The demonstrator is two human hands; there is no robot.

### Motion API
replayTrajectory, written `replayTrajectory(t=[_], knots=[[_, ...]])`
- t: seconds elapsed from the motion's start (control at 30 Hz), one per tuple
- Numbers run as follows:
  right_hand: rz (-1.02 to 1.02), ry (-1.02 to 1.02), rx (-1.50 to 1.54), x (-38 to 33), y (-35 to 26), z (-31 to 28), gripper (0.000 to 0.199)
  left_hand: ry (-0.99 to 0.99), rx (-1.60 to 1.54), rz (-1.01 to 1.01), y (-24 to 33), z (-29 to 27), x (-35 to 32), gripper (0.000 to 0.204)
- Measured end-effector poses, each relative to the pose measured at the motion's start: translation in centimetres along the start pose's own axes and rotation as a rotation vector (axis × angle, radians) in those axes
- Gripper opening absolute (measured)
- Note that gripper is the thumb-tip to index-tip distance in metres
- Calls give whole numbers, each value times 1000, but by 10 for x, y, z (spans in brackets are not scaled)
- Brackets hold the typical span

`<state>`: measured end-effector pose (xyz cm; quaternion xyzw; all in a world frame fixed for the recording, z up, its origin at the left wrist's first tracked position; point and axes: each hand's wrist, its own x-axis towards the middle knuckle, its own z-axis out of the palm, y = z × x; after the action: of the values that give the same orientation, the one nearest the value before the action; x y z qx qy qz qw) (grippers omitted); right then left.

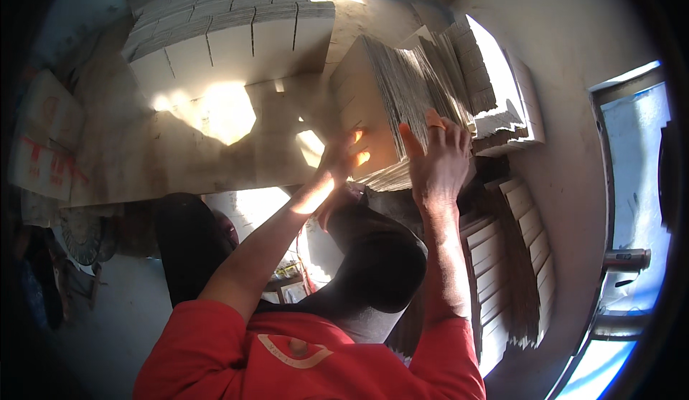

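A thick bundle of slotted cardboard sheets stands on edge on the work table in front of me. My left hand is at the bundle's near left corner, fingers apart, by its flat outer face; some of its fingers are hidden. On the right, my right hand rests over the near edges of the sheets with its fingers spread. Fingertips on both hands look orange, and I cannot tell whether that is a covering or sunlight.
Stacked slotted cardboard stands at the table's back left. More cardboard leans by the right wall, and further stacks sit low at my right. A printed carton is at far left. The table's front edge passes above my knees.
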<state>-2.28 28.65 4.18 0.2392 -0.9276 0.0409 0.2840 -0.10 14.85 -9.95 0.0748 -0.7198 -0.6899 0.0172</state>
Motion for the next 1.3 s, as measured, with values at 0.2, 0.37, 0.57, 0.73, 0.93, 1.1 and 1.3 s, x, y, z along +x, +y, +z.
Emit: replayTrajectory(t=[0.2,0.37,0.57,0.73,0.93,1.1,1.3], knots=[[-6,-243,-120,-7,12,77,53,-191,21,386,-20,3,1,61],[57,-400,-147,11,-10,69,59,-153,232,342,-45,-9,6,59],[123,-339,-221,8,-8,76,50,-182,-713,-142,-43,-81,4,38],[138,-126,-51,9,-1,81,34,474,440,449,2,-174,37,32],[234,-232,-108,20,-14,61,26,498,976,657,43,-239,104,47],[340,-45,182,22,-18,54,23,547,1167,719,40,-243,135,47],[513,141,406,39,-27,30,21,492,1326,654,31,-239,162,28]])
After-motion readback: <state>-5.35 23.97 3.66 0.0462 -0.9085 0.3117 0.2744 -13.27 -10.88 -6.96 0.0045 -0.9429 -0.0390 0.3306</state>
